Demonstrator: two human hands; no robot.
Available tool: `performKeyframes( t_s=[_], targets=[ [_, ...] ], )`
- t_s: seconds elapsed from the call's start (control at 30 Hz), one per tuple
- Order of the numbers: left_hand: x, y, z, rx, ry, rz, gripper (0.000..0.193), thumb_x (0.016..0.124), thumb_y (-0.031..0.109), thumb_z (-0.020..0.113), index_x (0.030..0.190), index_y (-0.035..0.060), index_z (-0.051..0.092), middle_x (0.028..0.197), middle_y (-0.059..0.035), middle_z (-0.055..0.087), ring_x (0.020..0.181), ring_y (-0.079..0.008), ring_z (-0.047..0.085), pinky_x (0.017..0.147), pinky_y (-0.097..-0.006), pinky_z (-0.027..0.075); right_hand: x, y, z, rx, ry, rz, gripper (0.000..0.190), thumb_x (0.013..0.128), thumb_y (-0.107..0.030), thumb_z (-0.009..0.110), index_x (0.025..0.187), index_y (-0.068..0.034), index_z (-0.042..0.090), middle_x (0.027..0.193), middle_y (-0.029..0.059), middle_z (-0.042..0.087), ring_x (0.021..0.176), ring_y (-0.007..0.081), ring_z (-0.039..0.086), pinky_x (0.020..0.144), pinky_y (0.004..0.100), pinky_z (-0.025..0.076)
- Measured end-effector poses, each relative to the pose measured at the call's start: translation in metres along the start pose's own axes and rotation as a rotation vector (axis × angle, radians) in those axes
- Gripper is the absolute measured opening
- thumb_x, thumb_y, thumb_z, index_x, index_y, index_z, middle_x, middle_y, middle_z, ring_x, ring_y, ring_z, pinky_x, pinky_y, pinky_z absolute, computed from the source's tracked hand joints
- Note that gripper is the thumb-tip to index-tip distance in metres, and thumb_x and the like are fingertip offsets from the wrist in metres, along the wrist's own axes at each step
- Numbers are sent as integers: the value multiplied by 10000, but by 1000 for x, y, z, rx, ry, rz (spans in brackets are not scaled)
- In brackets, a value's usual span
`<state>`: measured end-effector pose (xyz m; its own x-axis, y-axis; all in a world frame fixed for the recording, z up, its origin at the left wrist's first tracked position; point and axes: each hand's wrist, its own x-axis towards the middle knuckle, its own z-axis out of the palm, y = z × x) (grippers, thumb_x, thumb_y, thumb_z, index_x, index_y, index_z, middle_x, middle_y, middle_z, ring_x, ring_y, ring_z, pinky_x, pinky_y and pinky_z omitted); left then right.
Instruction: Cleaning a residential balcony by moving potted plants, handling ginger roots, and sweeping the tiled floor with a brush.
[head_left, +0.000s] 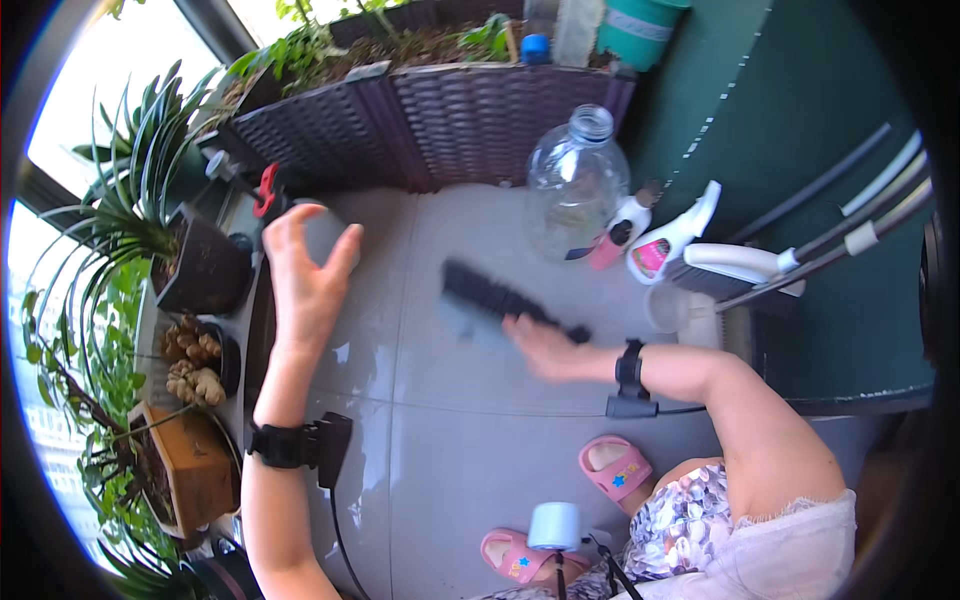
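My left hand (307, 259) is at the left with thumb and fingers curved apart, and I see nothing gripped between them. Just past its fingertips is a sprayer head with a red trigger (266, 191); whether I touch it cannot be made out. Part of a rounded, greyish body shows behind the hand. Over the tiled floor (450, 465), my right hand (541, 349) holds a long black brush-like object (491, 291), smeared by motion blur. A pale bluish patch shows beneath it, too blurred to name.
A large clear plastic bottle (577, 199), a white spray bottle (664, 244) and a white-handled brush (731, 266) stand at right. A woven planter (480, 124) lines the back. Along the left ledge are a dark plant pot (206, 262), ginger roots (195, 375) and an orange-brown planter (199, 469).
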<state>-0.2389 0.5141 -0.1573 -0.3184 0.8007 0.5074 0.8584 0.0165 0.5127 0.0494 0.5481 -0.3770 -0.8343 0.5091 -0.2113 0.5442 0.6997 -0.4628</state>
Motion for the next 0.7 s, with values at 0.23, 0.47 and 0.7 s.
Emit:
performKeyframes(
  t_s=[0.23, 0.47, 0.7],
  targets=[
    [26, 116, 100, -325, -262, 81, 561, 729, 259, 775, 1152, -13, 527, 1146, -185, 506, 1085, -316, 525, 929, -375, 440, -81, -34, -29, 422, -169, -170, 718, 717, -19, 606, 1363, -2, 293, 1150, 191, 446, 1033, 361, 526, 835, 442, 444],
    [73, 149, 209, -401, -237, -39, 811, 606, 366, 851, 1193, -61, 488, 1197, -253, 555, 1094, -321, 570, 934, -378, 449, -139, -2, -64, 308, -81, 29, 648, 715, -39, 620, 1304, 10, 354, 1120, 170, 473, 983, 355, 548, 788, 441, 467],
    [51, 123, 209, -670, -78, -133, 378, 712, 194, 792, 987, -6, 627, 878, -62, 673, 781, -114, 615, 741, -260, 484, -164, 13, -47, 294, -9, 4, 643, 719, -35, 595, 1314, 9, 355, 1116, 172, 471, 972, 353, 552, 785, 442, 470]
  ],
)
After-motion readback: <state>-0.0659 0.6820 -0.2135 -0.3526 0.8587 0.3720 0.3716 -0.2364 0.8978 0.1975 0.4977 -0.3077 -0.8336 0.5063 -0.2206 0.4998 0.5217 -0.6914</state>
